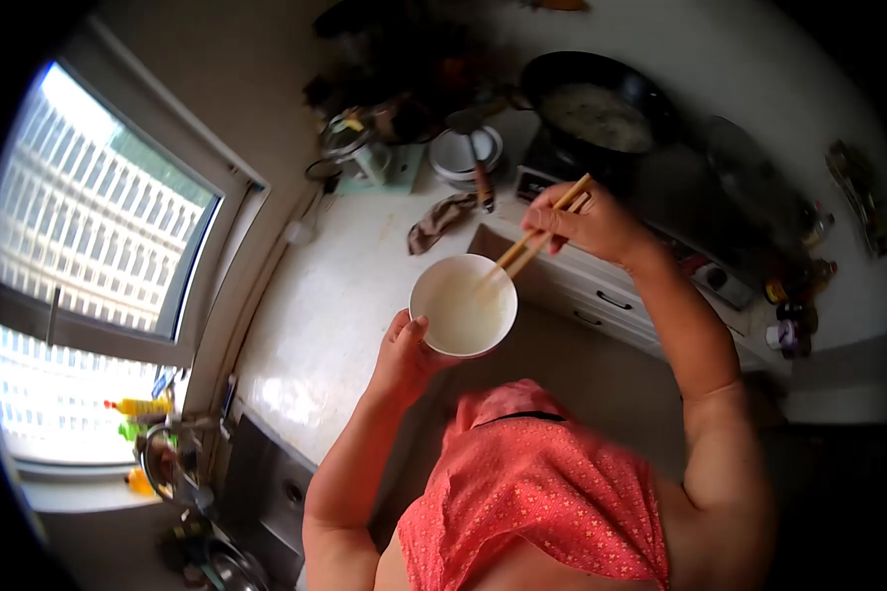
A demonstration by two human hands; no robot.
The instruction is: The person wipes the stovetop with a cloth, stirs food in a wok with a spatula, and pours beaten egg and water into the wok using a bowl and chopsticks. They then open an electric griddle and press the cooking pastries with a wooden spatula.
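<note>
Mid-view, in front of you, the bowl (432,279) sat in your L hand (404,353), clamped on its 8 o'clock side, prob. to steady it; your R hand (579,225), at 2 o'clock, gripped the chopsticks (514,252), angled w/ tips down into the pale liquid (458,320).

Coral-red top (542,483), small yellowish print

Kitchen, with wok (650,97) and sink (258,485)
</note>
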